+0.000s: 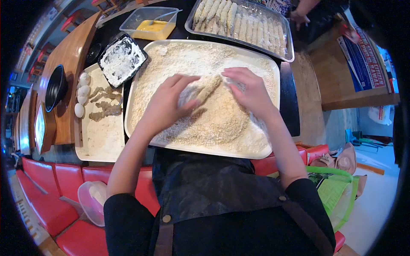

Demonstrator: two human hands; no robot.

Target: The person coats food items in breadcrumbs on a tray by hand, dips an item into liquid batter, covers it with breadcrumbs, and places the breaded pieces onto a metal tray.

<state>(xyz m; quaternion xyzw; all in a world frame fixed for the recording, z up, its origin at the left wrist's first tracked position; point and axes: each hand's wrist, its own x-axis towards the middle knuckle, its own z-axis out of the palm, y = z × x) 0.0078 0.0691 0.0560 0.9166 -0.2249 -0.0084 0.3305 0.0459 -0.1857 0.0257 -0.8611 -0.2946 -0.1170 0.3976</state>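
Note:
A breaded shrimp (207, 89) lies slantwise on a mound of crumbs in the large white tray (128, 109). On its left side, my left hand (173, 100) hovers with thumb and fingers apart, the thumb close to the shrimp's lower end. My right hand (250, 89) is over the right of the tray, fingers spread and curved, their tips near the shrimp's upper end. Neither hand is closed around the shrimp. Pale breadcrumbs (218, 123) and patches of white flour cover the tray's bottom.
Behind is a clear tray of coated shrimp (252, 32), beside a tub of beaten egg (156, 29) with a utensil. Left are a black flour dish (122, 61) and a smaller tray (100, 145) with uncoated shrimp (104, 110) and several eggs (82, 100). Another person's hand (300, 18) shows top right.

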